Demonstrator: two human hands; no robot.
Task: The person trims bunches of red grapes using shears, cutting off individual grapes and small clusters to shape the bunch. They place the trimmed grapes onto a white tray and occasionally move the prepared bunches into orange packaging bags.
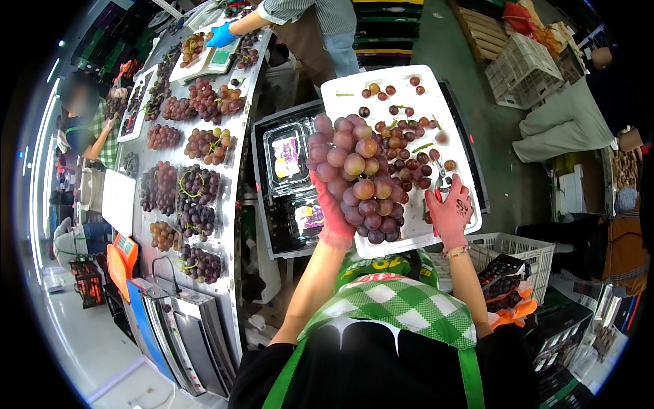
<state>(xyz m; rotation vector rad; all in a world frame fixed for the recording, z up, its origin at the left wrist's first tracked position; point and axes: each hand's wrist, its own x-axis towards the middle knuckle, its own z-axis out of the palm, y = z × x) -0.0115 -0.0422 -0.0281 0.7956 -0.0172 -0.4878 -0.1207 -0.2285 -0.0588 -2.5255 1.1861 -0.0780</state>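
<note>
My left hand (332, 214), in a red glove, holds up a large bunch of reddish-purple grapes (365, 176) from its left side. The bunch hangs over a white tray (340, 87), hiding part of it. My right hand (452, 212), in a pink glove, grips small pruning snips (441, 180) with red handles. Their metal blades point away from me, to the right of the bunch and apart from it. Loose grapes (409, 134), smaller clusters and bits of green stem lie scattered across the tray.
Left of the tray, a black crate (260, 204) holds clear clamshell boxes (285, 156). Several grape bunches (207, 145) sit on a metal table (232, 184). A co-worker's blue-gloved hand (220, 36) is by a scale (219, 57). A white plastic crate (541, 255) stands at right.
</note>
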